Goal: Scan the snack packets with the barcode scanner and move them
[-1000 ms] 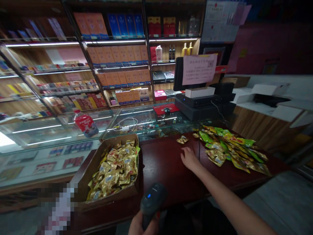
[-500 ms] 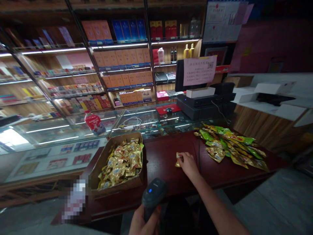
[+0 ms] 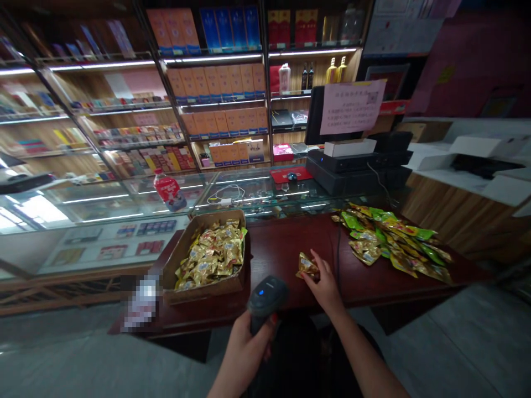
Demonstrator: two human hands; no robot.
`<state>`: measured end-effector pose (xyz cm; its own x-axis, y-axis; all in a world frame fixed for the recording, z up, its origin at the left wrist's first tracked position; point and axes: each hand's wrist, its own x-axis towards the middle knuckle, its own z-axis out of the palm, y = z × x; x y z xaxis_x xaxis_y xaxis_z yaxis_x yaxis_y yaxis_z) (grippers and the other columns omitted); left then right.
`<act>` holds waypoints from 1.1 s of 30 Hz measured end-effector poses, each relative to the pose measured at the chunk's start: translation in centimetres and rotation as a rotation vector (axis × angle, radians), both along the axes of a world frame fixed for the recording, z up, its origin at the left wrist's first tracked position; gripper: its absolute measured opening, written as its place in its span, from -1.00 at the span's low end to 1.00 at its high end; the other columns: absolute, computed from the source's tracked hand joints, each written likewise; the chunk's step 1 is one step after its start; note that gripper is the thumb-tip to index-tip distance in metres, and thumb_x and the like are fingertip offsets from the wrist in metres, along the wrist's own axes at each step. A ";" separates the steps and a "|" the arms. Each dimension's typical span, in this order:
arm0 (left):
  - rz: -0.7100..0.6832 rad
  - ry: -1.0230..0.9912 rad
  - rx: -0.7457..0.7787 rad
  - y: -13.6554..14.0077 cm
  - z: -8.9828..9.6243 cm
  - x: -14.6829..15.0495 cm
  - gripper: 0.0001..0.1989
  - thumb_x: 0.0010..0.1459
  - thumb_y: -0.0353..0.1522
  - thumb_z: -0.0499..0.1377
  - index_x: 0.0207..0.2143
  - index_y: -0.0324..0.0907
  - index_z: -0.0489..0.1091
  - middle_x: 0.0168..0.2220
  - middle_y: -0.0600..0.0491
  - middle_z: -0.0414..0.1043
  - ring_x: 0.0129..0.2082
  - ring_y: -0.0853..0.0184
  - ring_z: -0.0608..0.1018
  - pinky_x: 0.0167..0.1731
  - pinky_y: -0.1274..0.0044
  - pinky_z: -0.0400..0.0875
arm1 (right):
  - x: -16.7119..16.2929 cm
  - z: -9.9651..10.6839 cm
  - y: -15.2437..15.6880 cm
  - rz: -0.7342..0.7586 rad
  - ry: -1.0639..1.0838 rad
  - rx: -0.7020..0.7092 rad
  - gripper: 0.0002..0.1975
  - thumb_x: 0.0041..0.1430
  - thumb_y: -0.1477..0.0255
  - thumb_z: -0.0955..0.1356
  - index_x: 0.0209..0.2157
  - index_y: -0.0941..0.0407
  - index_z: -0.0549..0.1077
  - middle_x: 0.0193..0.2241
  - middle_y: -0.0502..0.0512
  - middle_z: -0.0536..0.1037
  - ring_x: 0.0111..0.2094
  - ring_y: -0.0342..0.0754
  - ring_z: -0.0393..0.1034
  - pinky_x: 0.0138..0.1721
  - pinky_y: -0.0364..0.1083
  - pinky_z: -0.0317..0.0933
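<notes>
My left hand (image 3: 249,342) is wrapped round the handle of a dark barcode scanner (image 3: 267,294), which has a lit blue light and points over the table edge. My right hand (image 3: 326,282) has its thumb and fingers around a small gold snack packet (image 3: 306,264) at the middle of the dark red table. To the left, a cardboard box (image 3: 244,273) holds many similar gold packets (image 3: 207,257). On the right lies a pile of gold and green snack packets (image 3: 390,237).
Behind the table (image 3: 269,243) stands a glass display counter (image 3: 199,190) with a red-labelled bottle (image 3: 169,190) on it. A monitor (image 3: 315,116) with a pink paper sign and a black cash drawer (image 3: 332,176) stand at the back right. A dark cable (image 3: 339,249) crosses the table.
My right hand has turned and its fingers have spread wider around the packet, showing more of it. The scanner in my left hand sits slightly further right as the view shifts.
</notes>
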<state>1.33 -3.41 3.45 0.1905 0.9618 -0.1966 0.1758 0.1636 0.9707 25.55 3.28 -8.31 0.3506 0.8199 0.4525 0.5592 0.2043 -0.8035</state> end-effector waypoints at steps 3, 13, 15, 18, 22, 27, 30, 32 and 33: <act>-0.041 0.020 0.011 0.6 0.2 0.5 -0.64 0.02 -0.08 0.27 -0.47 -0.20 0.33 -0.68 0.18 0.28 -0.73 0.46 0.33 -0.70 0.63 0.21 | 0.1 0.1 0.0 0.057 0.021 -0.010 -0.42 0.20 0.32 0.36 0.26 -0.10 0.31 0.04 0.12 0.44 0.02 0.05 0.44 0.06 0.02 0.36; -0.109 0.084 -0.011 1.4 0.9 2.0 -0.60 0.07 -0.04 0.25 -0.45 -0.19 0.33 -0.74 0.20 0.26 -0.77 0.48 0.29 -0.73 0.65 0.13 | 0.0 0.2 0.2 0.059 0.071 -0.005 -0.52 0.15 0.36 0.40 0.13 -0.04 0.45 -0.01 0.15 0.50 -0.04 0.07 0.49 -0.02 0.03 0.44; -0.106 0.076 -0.010 1.5 0.7 2.0 -0.60 0.07 -0.03 0.25 -0.47 -0.19 0.32 -0.75 0.19 0.25 -0.77 0.48 0.29 -0.72 0.65 0.14 | 0.1 -0.1 0.3 0.073 0.091 0.023 -0.52 0.14 0.35 0.41 0.12 0.01 0.45 -0.02 0.19 0.50 -0.06 0.08 0.50 -0.14 0.00 0.50; -0.107 0.072 -0.002 1.6 0.3 2.0 -0.60 0.07 -0.03 0.25 -0.48 -0.19 0.31 -0.73 0.18 0.26 -0.76 0.47 0.31 -0.72 0.65 0.15 | 0.1 -0.5 0.4 0.082 0.103 0.046 -0.52 0.13 0.34 0.42 0.12 0.04 0.45 -0.01 0.22 0.49 -0.07 0.09 0.50 -0.25 -0.03 0.52; -0.118 0.083 0.011 1.7 0.3 2.0 -0.64 0.11 -0.08 0.21 -0.45 -0.19 0.31 -0.70 0.18 0.27 -0.75 0.47 0.32 -0.71 0.65 0.16 | 0.1 -0.5 0.4 0.076 0.104 0.040 -0.52 0.15 0.32 0.42 0.12 0.02 0.44 0.00 0.21 0.47 -0.06 0.09 0.50 -0.24 -0.03 0.54; -0.125 0.102 0.012 1.7 0.4 1.9 -0.70 0.15 -0.13 0.17 -0.47 -0.16 0.28 -0.74 0.20 0.25 -0.76 0.48 0.29 -0.72 0.65 0.13 | 0.1 -0.3 0.2 0.073 0.086 0.035 -0.52 0.15 0.32 0.42 0.13 0.02 0.43 0.01 0.22 0.47 -0.04 0.10 0.50 -0.23 -0.02 0.55; -0.122 0.105 0.002 1.8 0.2 1.8 -0.71 0.14 -0.14 0.17 -0.46 -0.16 0.27 -0.75 0.21 0.24 -0.77 0.48 0.28 -0.73 0.65 0.12 | 0.1 -0.1 0.1 0.073 0.077 0.038 -0.52 0.15 0.33 0.41 0.13 0.02 0.43 0.02 0.22 0.47 -0.03 0.10 0.50 -0.23 -0.03 0.54; -0.119 0.106 0.004 1.8 0.1 1.8 -0.72 0.15 -0.15 0.17 -0.46 -0.16 0.28 -0.75 0.21 0.23 -0.77 0.48 0.28 -0.73 0.66 0.11 | 0.1 -0.1 0.1 0.075 0.069 0.036 -0.53 0.16 0.33 0.41 0.13 0.02 0.43 0.02 0.22 0.46 -0.03 0.09 0.50 -0.22 -0.03 0.54; -0.118 0.105 0.005 1.9 0.1 1.8 -0.72 0.15 -0.15 0.16 -0.46 -0.16 0.28 -0.75 0.21 0.23 -0.77 0.48 0.28 -0.73 0.66 0.12 | 0.1 -0.1 0.0 0.076 0.063 0.031 -0.53 0.16 0.33 0.41 0.13 0.02 0.43 0.03 0.22 0.46 -0.03 0.09 0.50 -0.21 -0.03 0.54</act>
